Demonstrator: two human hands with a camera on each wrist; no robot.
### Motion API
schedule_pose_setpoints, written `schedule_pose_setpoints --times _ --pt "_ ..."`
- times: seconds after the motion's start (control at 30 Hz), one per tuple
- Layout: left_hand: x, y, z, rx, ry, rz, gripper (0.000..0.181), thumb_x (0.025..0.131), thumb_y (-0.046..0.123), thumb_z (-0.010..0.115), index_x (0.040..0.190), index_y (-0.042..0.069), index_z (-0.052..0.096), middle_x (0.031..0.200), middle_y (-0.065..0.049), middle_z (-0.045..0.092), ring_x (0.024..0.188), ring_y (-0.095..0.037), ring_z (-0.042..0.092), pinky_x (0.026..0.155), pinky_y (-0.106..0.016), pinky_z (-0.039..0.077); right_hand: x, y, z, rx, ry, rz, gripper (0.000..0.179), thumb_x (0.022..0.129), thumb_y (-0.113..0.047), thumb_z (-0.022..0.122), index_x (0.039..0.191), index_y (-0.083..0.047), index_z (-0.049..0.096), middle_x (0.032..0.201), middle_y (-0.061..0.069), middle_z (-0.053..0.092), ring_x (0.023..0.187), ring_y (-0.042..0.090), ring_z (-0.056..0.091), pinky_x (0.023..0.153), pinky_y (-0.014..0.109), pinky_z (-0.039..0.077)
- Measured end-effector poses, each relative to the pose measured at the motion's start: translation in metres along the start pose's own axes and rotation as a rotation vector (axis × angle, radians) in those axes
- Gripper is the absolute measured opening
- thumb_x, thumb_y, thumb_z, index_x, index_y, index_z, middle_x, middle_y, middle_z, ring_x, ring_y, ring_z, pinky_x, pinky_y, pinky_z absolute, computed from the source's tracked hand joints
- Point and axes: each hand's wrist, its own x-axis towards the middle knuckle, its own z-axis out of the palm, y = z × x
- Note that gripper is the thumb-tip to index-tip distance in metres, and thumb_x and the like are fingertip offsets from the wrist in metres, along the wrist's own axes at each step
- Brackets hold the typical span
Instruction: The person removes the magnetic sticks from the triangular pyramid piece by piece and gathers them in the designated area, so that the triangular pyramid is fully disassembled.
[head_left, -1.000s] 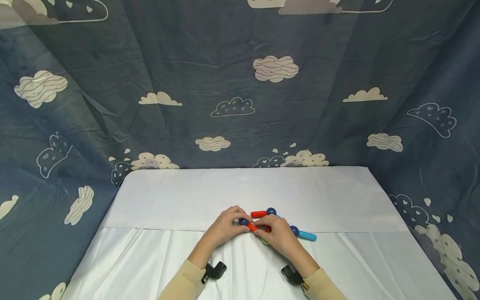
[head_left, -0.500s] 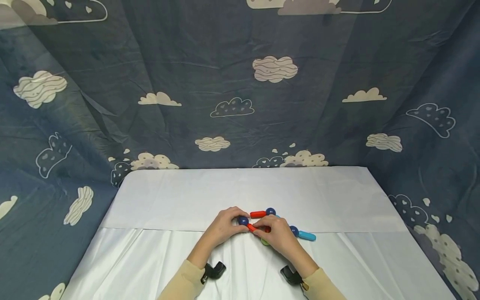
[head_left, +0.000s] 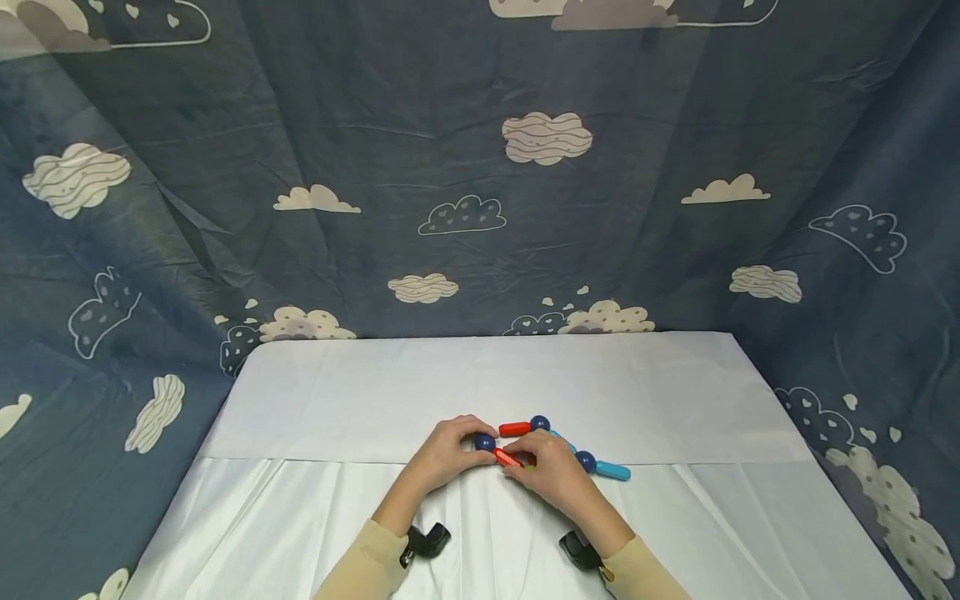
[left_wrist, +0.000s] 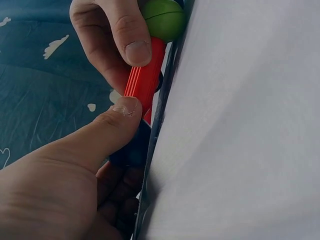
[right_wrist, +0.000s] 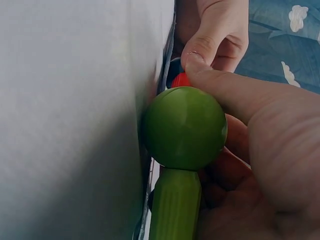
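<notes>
My left hand (head_left: 444,454) curls its fingers and thumb round a dark blue ball (head_left: 485,442); the thumb tip reaches the near end of a ribbed red rod (left_wrist: 145,75). Between thumb and fingers, my right hand (head_left: 557,475) pinches that rod towards its other end, where a green ball (left_wrist: 165,20) is joined. From the green ball a green rod (right_wrist: 175,205) runs on beside the right palm, mostly hidden in the head view. Just beyond the hands lies a second red rod (head_left: 514,429), its end at another dark blue ball (head_left: 540,423).
From that ball a light blue rod (head_left: 562,439) leads to a further dark blue ball (head_left: 586,461), then another light blue rod (head_left: 612,472) pointing right. A white cloth (head_left: 337,400) covers the table. Dark curtains with cloud prints (head_left: 551,137) hang behind and at both sides.
The left fingers have shifted on the dark blue ball, so more of it shows. My right hand has moved slightly left, covering most of the green piece seen below it before.
</notes>
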Motion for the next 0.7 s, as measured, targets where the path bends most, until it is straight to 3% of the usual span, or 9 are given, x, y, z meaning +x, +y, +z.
schedule_pose_setpoints --times 0.47,0.7 --pt "0.0007 -0.0016 -0.0002 -0.009 -0.007 -0.013 0.028 0.093 0.034 0.083 0.12 0.027 0.077 0.12 0.009 0.075 0.118 -0.014 0.069 0.108 -0.041 0.053 -0.0001 -0.0005 0.0021 -0.02 0.017 -0.014 0.018 0.084 -0.017 0.09 0.102 -0.017 0.084 0.1 -0.004 0.08 0.09 0.009 0.063 0.078 0.026 0.054" --pt "0.0005 -0.0056 -0.0041 -0.05 0.051 -0.057 0.027 0.097 0.028 0.079 0.123 0.025 0.076 0.124 0.004 0.075 0.118 -0.018 0.07 0.104 -0.041 0.055 0.0004 -0.0004 0.0022 -0.013 0.022 0.013 0.017 0.084 -0.016 0.09 0.099 -0.016 0.084 0.092 -0.006 0.076 0.078 0.006 0.053 0.069 0.022 0.045"
